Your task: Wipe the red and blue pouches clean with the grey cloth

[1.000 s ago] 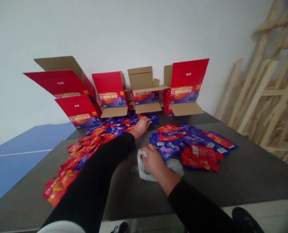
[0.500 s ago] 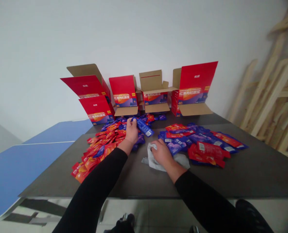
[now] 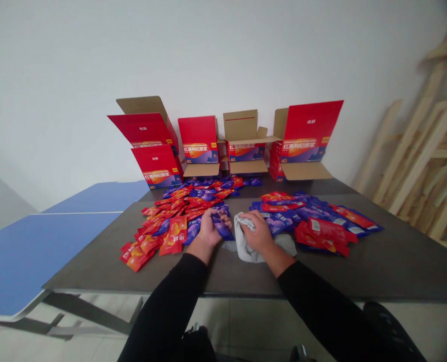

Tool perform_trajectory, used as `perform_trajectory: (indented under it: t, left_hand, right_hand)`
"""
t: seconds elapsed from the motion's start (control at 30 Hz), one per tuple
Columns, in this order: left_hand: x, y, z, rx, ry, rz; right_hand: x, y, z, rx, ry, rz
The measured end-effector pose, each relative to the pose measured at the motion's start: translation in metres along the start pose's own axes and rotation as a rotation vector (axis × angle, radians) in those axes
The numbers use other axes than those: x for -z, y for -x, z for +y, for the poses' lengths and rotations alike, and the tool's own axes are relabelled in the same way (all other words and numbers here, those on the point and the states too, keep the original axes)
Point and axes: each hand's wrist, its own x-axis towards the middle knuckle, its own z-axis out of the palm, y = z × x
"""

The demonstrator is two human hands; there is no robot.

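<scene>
My left hand [image 3: 209, 229] is closed around a blue-purple pouch [image 3: 222, 224], which it holds tilted just above the table's middle. Close by on the right, my right hand [image 3: 259, 232] grips a light grey cloth [image 3: 245, 247], part of which lies on the table under the wrist. A loose heap of red pouches [image 3: 177, 231] and blue ones spreads to the left of my left hand. Beyond my right hand lies another pile, with blue pouches [image 3: 281, 221] and red pouches [image 3: 323, 235] overlapping.
Several open red cartons [image 3: 199, 146] stand along the back of the dark grey table [image 3: 389, 271], their cardboard flaps folded out. A blue table-tennis table [image 3: 68, 236] adjoins on the left. Wooden boards [image 3: 423, 156] lean at the right wall.
My left hand has drawn the blue pouch back from the heap toward me, beside the cloth. My right hand has lifted the cloth's edge slightly and shifted a little right.
</scene>
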Motion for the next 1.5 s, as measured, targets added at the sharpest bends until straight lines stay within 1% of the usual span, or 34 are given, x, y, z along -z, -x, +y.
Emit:
perform_trajectory:
  t: [0.07,0.17,0.23,0.3,0.4,0.5,0.6,0.73,0.8,0.87,1.03,1.13,1.27,1.5]
  left_hand:
    - [0.0,-0.001,0.0,-0.023,-0.026,-0.002]
    - [0.0,-0.001,-0.002,-0.034,-0.035,-0.009]
    - [-0.001,-0.002,-0.006,-0.02,-0.045,-0.007]
    - [-0.002,-0.003,-0.01,-0.022,-0.066,0.003]
    - [-0.003,-0.004,-0.017,-0.045,-0.141,0.013]
    - [-0.004,-0.004,-0.023,0.031,-0.263,-0.015]
    - [-0.005,-0.003,-0.027,0.087,-0.325,-0.059]
    - [-0.006,0.0,-0.028,0.088,-0.291,-0.106]
    - [-0.007,0.003,-0.029,0.11,-0.266,-0.136]
    - [-0.009,0.005,-0.029,0.139,-0.243,-0.154]
    - [-0.01,0.009,-0.032,0.195,-0.237,-0.164]
    - [-0.008,0.008,-0.034,0.209,-0.275,-0.158]
    - [-0.004,0.006,-0.034,0.223,-0.302,-0.12]
    - [0.005,0.005,-0.022,0.316,-0.31,-0.107]
  right_hand:
    - [0.002,0.004,-0.006,0.064,-0.043,-0.082]
    - [0.002,0.011,-0.013,0.178,-0.102,-0.275]
    - [0.0,0.013,-0.016,0.235,-0.121,-0.378]
    - [-0.002,0.014,-0.018,0.264,-0.114,-0.422]
    - [-0.004,0.014,-0.018,0.239,-0.071,-0.415]
    - [-0.005,0.013,-0.015,0.2,-0.031,-0.377]
    - [-0.005,0.012,-0.013,0.204,-0.027,-0.318]
    - [-0.003,0.01,-0.013,0.212,-0.054,-0.291]
    - [-0.002,0.009,-0.011,0.192,-0.035,-0.278]
    - [-0.002,0.007,-0.006,0.152,0.002,-0.232]
    - [-0.001,0.0,0.007,0.054,0.072,-0.046]
    - [0.001,-0.003,0.012,-0.001,0.107,0.023]
    - [0.002,-0.007,0.017,-0.067,0.13,0.086]
    - [0.004,-0.015,0.034,-0.156,0.152,0.257]
